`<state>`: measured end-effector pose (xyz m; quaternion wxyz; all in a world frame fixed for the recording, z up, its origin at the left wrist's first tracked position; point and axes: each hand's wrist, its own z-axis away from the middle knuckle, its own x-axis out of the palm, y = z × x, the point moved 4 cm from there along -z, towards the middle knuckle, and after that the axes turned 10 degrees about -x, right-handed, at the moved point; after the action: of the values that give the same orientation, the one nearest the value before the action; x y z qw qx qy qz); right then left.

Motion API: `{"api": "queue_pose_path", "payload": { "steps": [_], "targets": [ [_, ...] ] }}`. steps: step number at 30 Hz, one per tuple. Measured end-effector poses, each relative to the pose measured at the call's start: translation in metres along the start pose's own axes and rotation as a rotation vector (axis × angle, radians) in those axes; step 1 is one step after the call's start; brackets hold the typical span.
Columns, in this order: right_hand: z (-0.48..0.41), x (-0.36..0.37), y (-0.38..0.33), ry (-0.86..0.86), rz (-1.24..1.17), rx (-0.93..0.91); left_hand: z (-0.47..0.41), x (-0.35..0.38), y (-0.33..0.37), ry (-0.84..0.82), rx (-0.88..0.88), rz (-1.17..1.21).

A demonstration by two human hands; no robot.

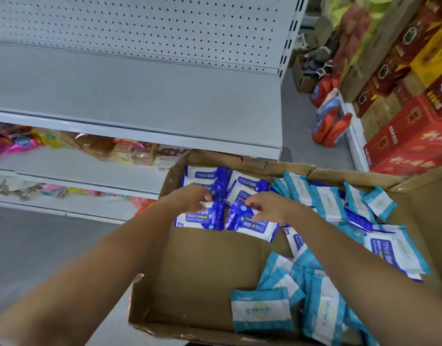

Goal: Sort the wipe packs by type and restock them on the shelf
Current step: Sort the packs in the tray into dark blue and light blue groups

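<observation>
As they lie loose in the open brown cardboard carton, whereabouts: dark-blue-and-white alcohol wipe packs are gathered at the carton's 11 o'clock corner. The light-blue-and-white wipe packs are heaped from 1 round to 5 o'clock. None is on the grey metal shelf at 12 o'clock.
Left hand: fingers curled, clamped on the top edge of a dark-blue pack.
Right hand: fingers pinching the top edge of a second dark-blue pack, which touches the first.
Handling: probably light, soft, squashy film pouches. The glossy skin looks likely to slip.
Where to hold: likely the sealed end seam, or flat across the body with thumb under. I would keep off the round peel tab.
Dark-blue count: six at 11 o'clock, the two held included, and at least three more mixed into the heap at 3 o'clock.
Light-blue count: at least ten. They overlap, so I cannot tell exactly.
Carton count: one.
</observation>
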<state>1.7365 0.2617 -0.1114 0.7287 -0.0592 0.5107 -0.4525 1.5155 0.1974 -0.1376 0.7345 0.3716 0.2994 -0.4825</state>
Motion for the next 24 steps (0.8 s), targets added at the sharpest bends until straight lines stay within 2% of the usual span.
{"api": "queue_pose_path", "payload": {
  "steps": [5,10,12,18,24],
  "targets": [
    [-0.023,0.002,0.001,0.065,-0.064,0.024,-0.007,0.0,-0.013,0.072,-0.025,-0.003],
    [-0.019,0.002,0.007,0.223,-0.602,0.11,-0.01,0.002,-0.018,0.066,-0.023,-0.004],
    [-0.019,0.0,0.007,0.312,-0.722,0.141,-0.012,0.001,-0.017,0.062,-0.018,-0.006],
    [-0.014,-0.008,0.006,0.434,-0.814,0.162,-0.015,-0.001,-0.017,0.055,-0.015,0.005],
    [-0.009,0.005,0.018,0.494,-1.094,0.159,-0.015,-0.001,-0.015,0.033,0.006,-0.001]
  ]
}}
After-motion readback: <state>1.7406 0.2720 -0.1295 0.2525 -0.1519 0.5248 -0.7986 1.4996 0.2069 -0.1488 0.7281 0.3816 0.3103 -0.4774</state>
